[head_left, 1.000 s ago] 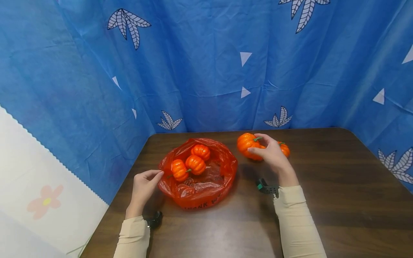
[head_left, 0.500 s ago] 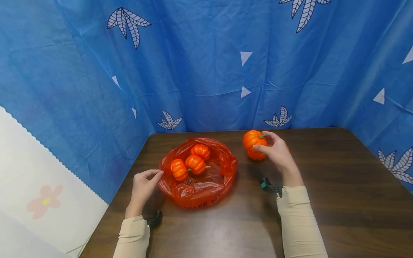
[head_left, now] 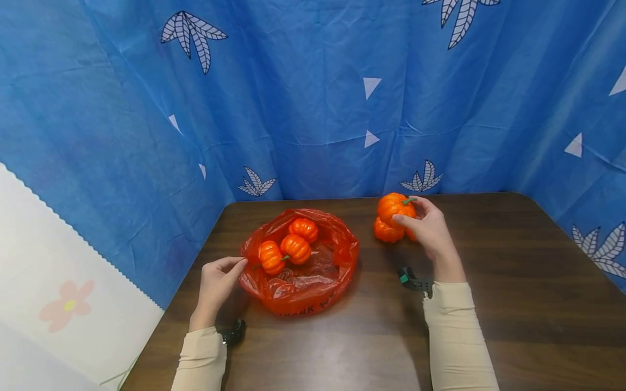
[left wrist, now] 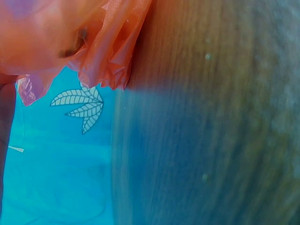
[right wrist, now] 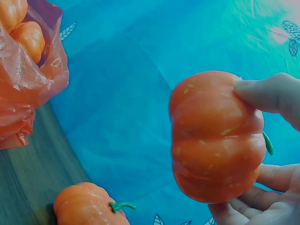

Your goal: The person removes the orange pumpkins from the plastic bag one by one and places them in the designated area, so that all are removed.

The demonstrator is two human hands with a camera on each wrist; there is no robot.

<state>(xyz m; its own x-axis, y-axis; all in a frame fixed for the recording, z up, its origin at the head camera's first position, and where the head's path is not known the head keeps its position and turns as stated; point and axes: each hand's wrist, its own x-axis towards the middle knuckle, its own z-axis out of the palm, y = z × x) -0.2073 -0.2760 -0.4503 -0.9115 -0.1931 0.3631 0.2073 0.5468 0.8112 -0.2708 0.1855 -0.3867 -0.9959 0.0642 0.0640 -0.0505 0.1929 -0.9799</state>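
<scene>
In the head view, my left hand pinches the left rim of a red plastic bag between thumb and fingers. The bag sits with its mouth spread wide, and inside are small orange toy pumpkins, among them one pumpkin in the middle. My right hand grips a bigger toy pumpkin with a green stem, thumb on one side and fingers on the other. This one is raised above another pumpkin on the table. Part of one more orange pumpkin shows beneath the right hand.
The dark wooden table reaches back to a blue curtain with leaf prints. White cloth with a flower hangs at the left. A strap device is on each wrist.
My right hand has lifted the pumpkin and carried it rightward, uncovering one pumpkin on the table and now largely hiding the one farther right. The left hand and bag stay put.
</scene>
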